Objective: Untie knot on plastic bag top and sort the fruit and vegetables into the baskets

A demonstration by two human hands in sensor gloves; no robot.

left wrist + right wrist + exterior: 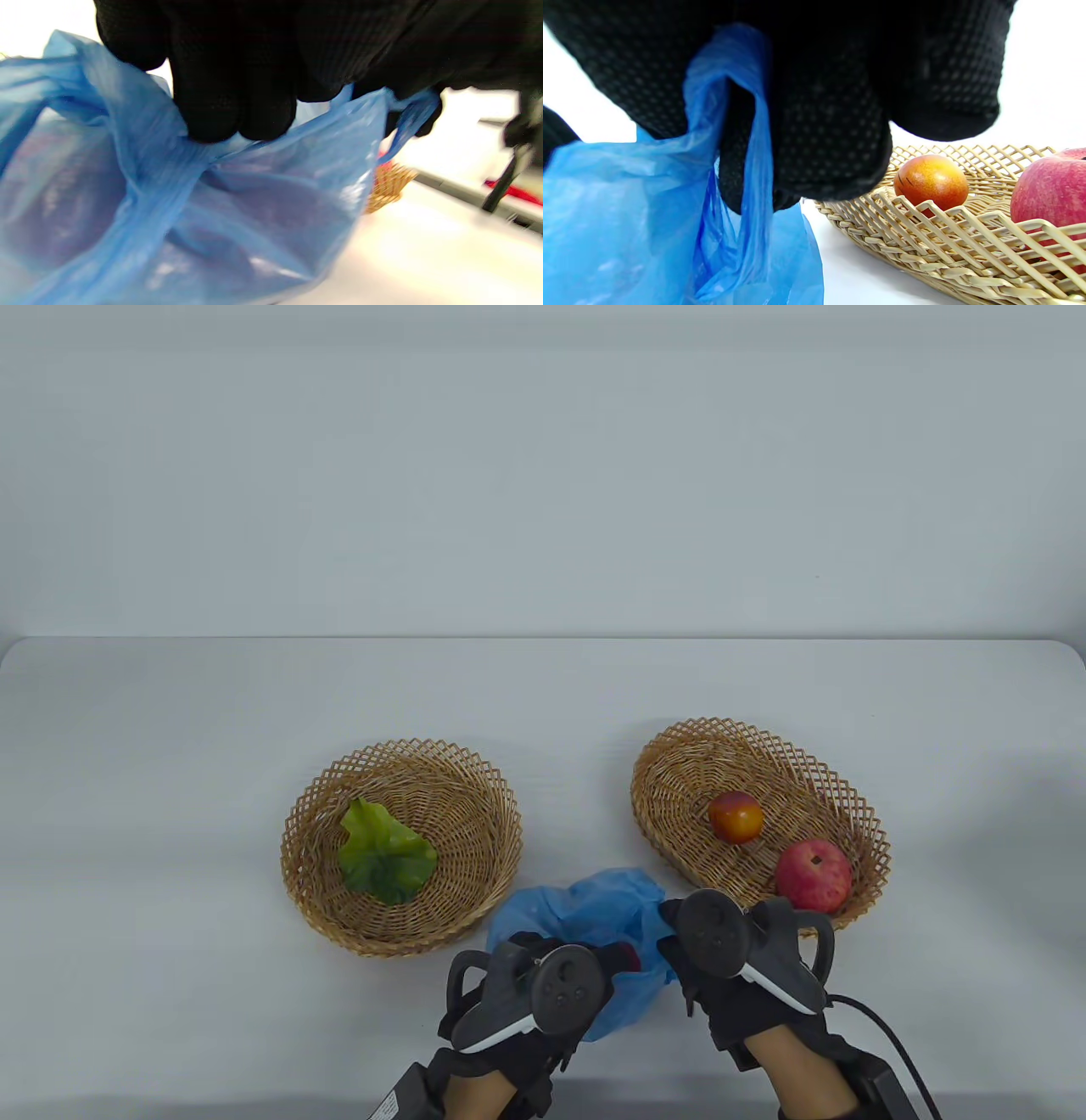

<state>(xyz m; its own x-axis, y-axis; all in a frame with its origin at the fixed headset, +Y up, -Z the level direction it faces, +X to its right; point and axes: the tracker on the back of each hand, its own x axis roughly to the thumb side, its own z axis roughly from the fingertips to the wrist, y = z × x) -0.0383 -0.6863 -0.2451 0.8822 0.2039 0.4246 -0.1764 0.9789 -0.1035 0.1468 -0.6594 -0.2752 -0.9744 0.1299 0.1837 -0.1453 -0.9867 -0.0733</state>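
A blue plastic bag [585, 912] lies at the table's front, between two wicker baskets. My left hand [543, 976] grips its top from the left; the left wrist view shows curled fingers [233, 106] bunching the blue film [178, 220]. My right hand [679, 933] holds the bag's right side, with a strip of plastic [751, 140] pinched between its fingers [831, 148]. A dark red item [629, 957] peeks out of the bag. The left basket [314, 814] holds a green lettuce leaf [383, 855]. The right basket [670, 763] holds a peach [735, 816] and a red apple [813, 875].
The right basket's rim [925, 237] sits just right of my right hand, with the peach [931, 180] and apple [1052, 190] close behind it. A black cable [891, 1035] trails from the right wrist. A pale wall stands behind the table's far edge.
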